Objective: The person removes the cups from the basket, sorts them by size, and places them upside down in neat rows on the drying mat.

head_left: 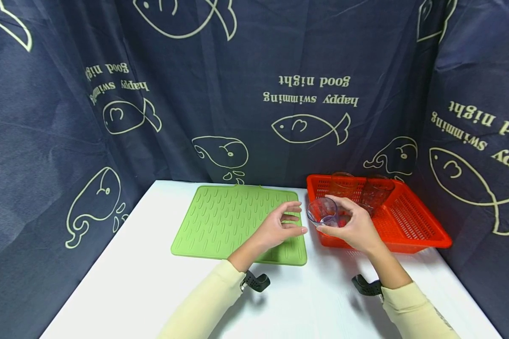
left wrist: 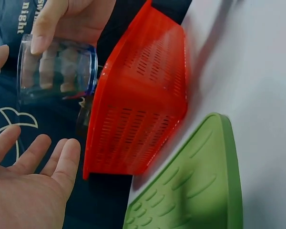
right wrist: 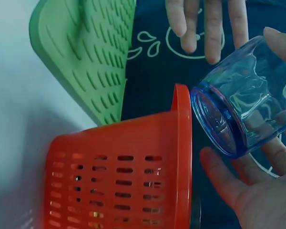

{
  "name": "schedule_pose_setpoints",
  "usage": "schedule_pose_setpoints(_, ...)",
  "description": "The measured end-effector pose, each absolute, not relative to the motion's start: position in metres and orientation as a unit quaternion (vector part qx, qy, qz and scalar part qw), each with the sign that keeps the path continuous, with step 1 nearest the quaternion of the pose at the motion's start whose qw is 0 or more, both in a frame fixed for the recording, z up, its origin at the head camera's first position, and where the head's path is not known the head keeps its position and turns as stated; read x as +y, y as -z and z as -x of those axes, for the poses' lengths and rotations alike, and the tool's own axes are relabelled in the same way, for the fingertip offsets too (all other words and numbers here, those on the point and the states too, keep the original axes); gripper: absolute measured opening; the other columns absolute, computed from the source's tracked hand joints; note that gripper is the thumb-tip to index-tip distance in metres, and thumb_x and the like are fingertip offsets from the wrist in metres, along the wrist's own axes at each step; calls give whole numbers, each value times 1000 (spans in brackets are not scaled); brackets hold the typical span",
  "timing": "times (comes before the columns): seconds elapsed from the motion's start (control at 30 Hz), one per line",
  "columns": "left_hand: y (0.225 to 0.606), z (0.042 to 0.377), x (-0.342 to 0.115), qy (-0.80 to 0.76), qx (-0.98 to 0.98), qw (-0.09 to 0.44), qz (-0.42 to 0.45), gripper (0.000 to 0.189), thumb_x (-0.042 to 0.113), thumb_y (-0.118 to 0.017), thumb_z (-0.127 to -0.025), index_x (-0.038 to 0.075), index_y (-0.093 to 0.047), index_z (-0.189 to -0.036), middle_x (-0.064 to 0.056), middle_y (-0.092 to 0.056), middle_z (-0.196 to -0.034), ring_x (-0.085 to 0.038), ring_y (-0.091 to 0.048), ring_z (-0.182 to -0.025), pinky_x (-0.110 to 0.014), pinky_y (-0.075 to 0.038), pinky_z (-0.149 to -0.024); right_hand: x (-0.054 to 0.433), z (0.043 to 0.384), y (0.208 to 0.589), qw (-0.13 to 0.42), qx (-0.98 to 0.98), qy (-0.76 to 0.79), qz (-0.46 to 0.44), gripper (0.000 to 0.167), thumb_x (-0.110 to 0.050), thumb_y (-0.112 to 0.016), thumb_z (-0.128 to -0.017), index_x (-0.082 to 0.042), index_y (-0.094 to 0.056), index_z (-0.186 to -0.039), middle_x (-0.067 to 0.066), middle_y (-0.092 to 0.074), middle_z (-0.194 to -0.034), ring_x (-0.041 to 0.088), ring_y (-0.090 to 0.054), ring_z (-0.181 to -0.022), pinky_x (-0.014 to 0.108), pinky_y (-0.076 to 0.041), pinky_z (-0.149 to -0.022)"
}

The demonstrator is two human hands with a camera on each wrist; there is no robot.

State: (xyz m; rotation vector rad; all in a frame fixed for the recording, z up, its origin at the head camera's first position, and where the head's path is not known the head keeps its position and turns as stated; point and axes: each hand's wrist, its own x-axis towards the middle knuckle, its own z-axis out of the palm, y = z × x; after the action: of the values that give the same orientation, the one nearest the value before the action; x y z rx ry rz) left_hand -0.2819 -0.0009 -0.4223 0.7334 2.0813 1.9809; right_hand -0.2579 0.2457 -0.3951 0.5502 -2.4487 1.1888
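My right hand (head_left: 356,226) grips a clear drinking glass (head_left: 322,211) by its side, fingers and thumb around it. The glass is tilted, and its thick base looks bluish in the right wrist view. It is held at the left end of the red plastic basket (head_left: 411,221), above the rim. My left hand (head_left: 281,227) is over the right edge of the green drying mat (head_left: 225,226); its spread, slightly bent fingers point toward the glass with a gap between. Inside the basket, a glass (head_left: 343,183) and another glass (head_left: 377,188) stand near the back wall.
The slotted basket sits at the right of the white table (head_left: 148,263), close beside the ridged mat. A dark blue curtain (head_left: 246,94) with fish drawings hangs behind and along both sides. Each wrist wears a black device, such as the left wrist device (head_left: 258,281).
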Motion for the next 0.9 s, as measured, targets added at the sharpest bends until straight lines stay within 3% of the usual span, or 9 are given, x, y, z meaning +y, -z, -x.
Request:
schedule_pose_setpoints(0.27, 417, 281, 2, -665, 701, 87, -244, 76, 10, -84, -85, 21, -48, -151, -16, -54, -147, -32, -61, -125, -35, -58, -101, 235, 259, 397, 186, -870, -403, -213, 75, -26, -98, -68, -18, -64, -134, 7, -73, -120, 21, -67, -95, 18, -55, -80)
schedule_pose_setpoints(0.57, 414, 280, 5, -661, 705, 82, -241, 77, 10, -85, -83, 21, -48, -151, -9, -59, -138, -26, -64, -116, -27, -60, -92, 222, 258, 398, 188, -872, -386, -235, 70, -27, -99, -66, -13, -67, -127, 7, -74, -120, 22, -70, -90, 26, -59, -77)
schedule_pose_setpoints(0.77, 414, 281, 5, -659, 706, 77, -249, 76, 9, -85, -83, 16, -50, -149, -14, -60, -135, -44, -60, -120, -25, -60, -88, 220, 260, 398, 199, -869, -373, -257, 68, -25, -99, -66, -16, -69, -126, -5, -72, -116, 17, -65, -88, 23, -57, -73)
schedule_pose_setpoints(0.9, 415, 282, 4, -653, 712, 70, -247, 74, 9, -86, -82, 14, -52, -147, -12, -62, -131, -39, -63, -116, -24, -60, -86, 218, 261, 399, 203, -862, -382, -263, 65, -28, -98, -68, -20, -70, -126, -5, -71, -116, 17, -65, -88, 27, -59, -72)
